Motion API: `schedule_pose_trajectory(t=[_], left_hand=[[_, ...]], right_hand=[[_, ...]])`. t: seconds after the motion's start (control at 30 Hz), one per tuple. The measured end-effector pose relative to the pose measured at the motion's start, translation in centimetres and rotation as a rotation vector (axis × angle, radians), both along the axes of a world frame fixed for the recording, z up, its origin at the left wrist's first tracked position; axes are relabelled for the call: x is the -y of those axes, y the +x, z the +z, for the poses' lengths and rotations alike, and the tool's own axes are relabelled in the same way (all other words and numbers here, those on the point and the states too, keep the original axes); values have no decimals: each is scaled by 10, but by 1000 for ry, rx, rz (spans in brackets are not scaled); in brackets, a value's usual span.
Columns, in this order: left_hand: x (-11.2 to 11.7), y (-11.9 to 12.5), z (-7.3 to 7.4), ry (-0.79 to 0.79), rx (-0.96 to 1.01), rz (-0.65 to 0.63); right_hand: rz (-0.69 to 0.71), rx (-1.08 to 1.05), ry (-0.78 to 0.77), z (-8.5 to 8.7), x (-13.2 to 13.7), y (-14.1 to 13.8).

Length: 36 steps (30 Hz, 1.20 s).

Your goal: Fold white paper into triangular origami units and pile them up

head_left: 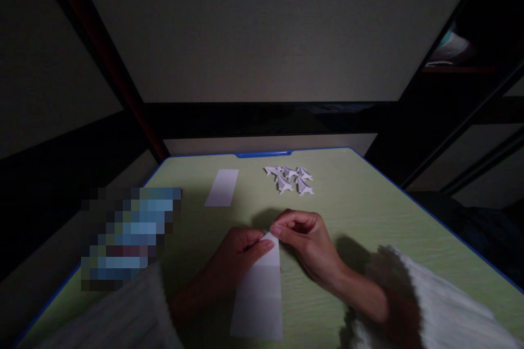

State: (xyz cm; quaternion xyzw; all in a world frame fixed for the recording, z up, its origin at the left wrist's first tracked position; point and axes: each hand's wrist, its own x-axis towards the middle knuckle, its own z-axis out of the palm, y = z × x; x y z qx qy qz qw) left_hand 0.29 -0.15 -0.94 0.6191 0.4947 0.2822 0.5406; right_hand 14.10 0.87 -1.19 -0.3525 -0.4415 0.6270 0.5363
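A white paper strip (258,300) stretches toward me over the green table, its far end narrowed to a folded point. My left hand (241,253) grips that end from the left, thumb on top and fingers underneath. At the very tip, my right hand (303,237) pinches the paper between thumb and forefinger. A crease crosses the strip below my left thumb. Beyond my hands lies a cluster of several small folded paper figures (289,180) with pointed shapes.
A flat blank paper sheet (222,187) lies at the back left of the table (347,202). Along the left edge is a pixelated bluish object (137,234) that I cannot make out. A blue handle (264,154) sits at the far edge, before a pale panel (266,27).
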Motion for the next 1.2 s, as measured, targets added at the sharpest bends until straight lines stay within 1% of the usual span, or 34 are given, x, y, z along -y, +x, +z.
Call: schedule_pose_trajectory(t=[0.37,0.57,0.63,0.73,0.83,0.97,1.2], left_hand=[[-2,-2,-4,1,-27,-55],[-2,0,-3,-44,-21,-82],[-2,0,-2,-73,1,-81],[-3,0,-1,-121,47,-56],[-4,0,-1,-135,74,-27],[-4,-1,-1,-120,87,-30],[-5,-2,-1,-78,58,-64]], right_hand=[[-10,42,64,-2,0,2],[21,105,50,1,0,4],[22,100,36,1,-2,4],[14,31,16,0,-5,3],[52,4,1,-1,-7,2],[112,118,0,-1,-6,1],[106,269,34,2,-6,1]])
